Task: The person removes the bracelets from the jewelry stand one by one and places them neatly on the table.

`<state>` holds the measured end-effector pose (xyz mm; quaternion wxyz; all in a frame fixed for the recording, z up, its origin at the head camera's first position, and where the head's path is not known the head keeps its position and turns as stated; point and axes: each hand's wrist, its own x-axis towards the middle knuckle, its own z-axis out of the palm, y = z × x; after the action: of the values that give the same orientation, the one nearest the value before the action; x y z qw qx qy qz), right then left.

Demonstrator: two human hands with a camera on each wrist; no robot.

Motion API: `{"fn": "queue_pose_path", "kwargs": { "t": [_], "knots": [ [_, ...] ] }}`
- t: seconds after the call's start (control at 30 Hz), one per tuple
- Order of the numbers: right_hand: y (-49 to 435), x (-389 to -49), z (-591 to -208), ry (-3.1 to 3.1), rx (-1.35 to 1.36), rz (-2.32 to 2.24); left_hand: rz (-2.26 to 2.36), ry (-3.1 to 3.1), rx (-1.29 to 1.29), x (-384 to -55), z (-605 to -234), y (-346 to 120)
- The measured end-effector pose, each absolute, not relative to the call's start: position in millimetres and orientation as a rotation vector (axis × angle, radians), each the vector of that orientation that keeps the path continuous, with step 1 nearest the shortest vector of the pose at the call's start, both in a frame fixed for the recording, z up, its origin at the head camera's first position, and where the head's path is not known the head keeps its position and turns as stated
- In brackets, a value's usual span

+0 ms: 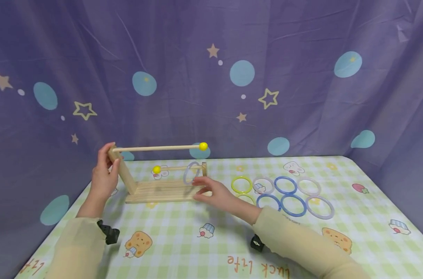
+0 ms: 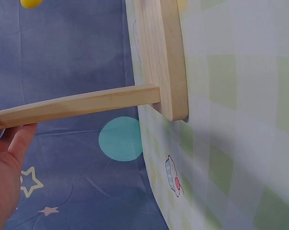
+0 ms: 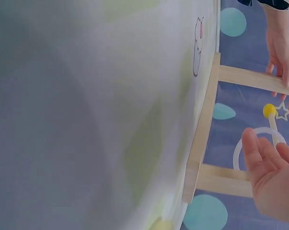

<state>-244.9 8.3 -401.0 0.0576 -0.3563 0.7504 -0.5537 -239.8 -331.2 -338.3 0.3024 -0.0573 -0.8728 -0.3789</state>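
A wooden stand [image 1: 159, 192] has a tall post at left and a short post at right, each bearing a rod tipped with a yellow ball. My left hand [image 1: 105, 174] grips the top of the tall post, thumb in front. Over the lower rod hangs a pale translucent ring [image 1: 185, 175], near the short post. My right hand [image 1: 216, 195] is beside that ring, its fingers loosely extended and the thumb apart from them. In the right wrist view, the fingers overlap the ring [image 3: 236, 153]; whether they touch it I cannot tell.
Right of the stand lie several rings in two rows: yellow rings [image 1: 241, 192], blue rings [image 1: 293, 215] and pale rings [image 1: 320, 217]. My right forearm reaches in front of some. A checked cloth [image 1: 176, 240] covers the table; a purple curtain [image 1: 197, 116] hangs behind.
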Motion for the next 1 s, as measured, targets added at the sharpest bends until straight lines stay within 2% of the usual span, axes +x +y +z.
{"fn": "queue_pose_path", "kwargs": {
  "t": [0.47,0.73,1.0],
  "knots": [
    [-27.6,-251.4,-402.5,2.352,-0.971,-1.672,-1.028,-2.318,-0.143,-239.0,-337.7,-330.9],
    [-36.8,-251.3,-400.4,2.506,-1.023,-1.691,-1.031,-2.308,-0.13,-240.2,-337.2,-331.4],
    [-41.8,-252.4,-398.6,2.51,-0.911,-1.733,-1.025,-2.308,-0.134,-240.1,-337.4,-330.6]
  ]
}}
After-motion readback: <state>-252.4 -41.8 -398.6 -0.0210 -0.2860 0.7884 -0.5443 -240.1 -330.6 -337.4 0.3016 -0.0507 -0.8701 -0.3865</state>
